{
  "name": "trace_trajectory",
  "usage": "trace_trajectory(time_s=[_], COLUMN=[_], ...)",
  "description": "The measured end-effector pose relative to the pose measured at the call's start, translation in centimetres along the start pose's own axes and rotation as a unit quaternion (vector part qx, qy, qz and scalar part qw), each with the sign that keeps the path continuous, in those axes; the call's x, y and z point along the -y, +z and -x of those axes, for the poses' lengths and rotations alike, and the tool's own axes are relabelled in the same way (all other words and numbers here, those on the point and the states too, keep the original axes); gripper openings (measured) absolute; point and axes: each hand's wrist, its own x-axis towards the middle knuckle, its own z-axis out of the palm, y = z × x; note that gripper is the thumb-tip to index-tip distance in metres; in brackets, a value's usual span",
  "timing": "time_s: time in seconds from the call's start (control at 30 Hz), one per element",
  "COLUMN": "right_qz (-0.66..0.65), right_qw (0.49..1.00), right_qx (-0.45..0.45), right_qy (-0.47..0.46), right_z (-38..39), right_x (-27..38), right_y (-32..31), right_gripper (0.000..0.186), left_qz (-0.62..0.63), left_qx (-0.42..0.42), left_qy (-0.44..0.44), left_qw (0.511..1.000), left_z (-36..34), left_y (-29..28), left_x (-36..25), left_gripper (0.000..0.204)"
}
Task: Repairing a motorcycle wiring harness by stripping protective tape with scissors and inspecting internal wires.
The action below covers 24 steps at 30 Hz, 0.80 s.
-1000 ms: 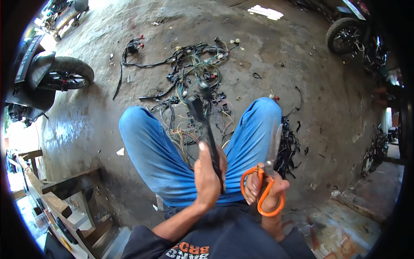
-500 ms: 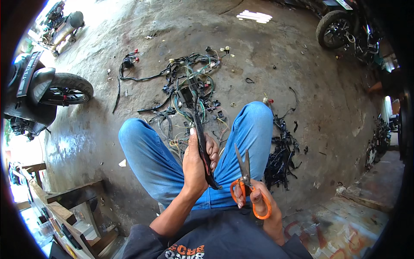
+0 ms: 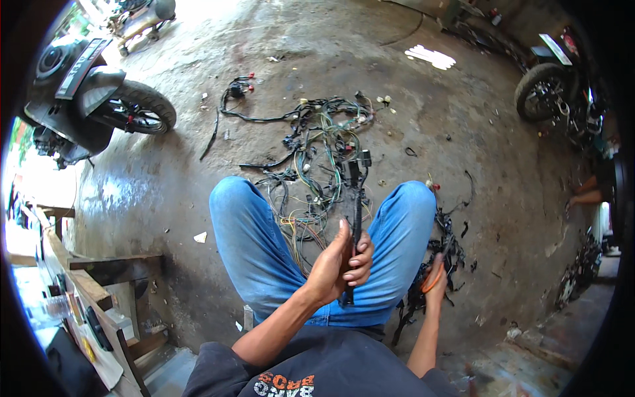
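Between my knees, my left hand [image 3: 325, 272] is closed around a black-wrapped wiring harness branch [image 3: 358, 210]. Black plastic connectors [image 3: 351, 173] sit at its far end, and its near end pokes out below my fingers. Out to the right, beyond my right knee, my right hand [image 3: 433, 276] is closed on a pair of orange-handled scissors [image 3: 431, 286]. Their dark blades point away from me and are partly blurred. Under and around the scissors lies a heap of cut black tape strips [image 3: 413, 307]. The rest of the loose wiring [image 3: 327, 126] spreads over the floor ahead.
Motorcycles stand at the left [image 3: 135, 106] and at the far right [image 3: 546, 92]. A wooden frame [image 3: 119, 268] is beside me at the left. Another person's arms [image 3: 587, 192] reach in at the right edge. Small scraps and a wire loop [image 3: 411, 151] dot the concrete floor.
My right hand has carried the scissors away from my lap, forward and right, over the tape scraps. My left hand still grips the harness, now turned more upright. The whole view has shifted.
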Motion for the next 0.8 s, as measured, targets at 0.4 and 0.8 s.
trace_trajectory(time_s=[0.4, 0.8], right_qz=[0.095, 0.327], right_qw=[0.986, 0.94], right_qx=[0.125, -0.064], right_qy=[-0.063, -0.07], right_z=[-4.2, 0.4], right_x=[-19.6, -22.0], right_y=[5.8, 4.6], right_gripper=[0.051, 0.026], left_qz=[-0.064, -0.177], left_qx=[-0.06, -0.116], left_qy=[0.089, 0.129], left_qw=[0.992, 0.969], left_z=[1.9, 9.0], left_y=[-2.3, -7.5], left_x=[0.9, -2.5], left_gripper=[0.047, 0.064])
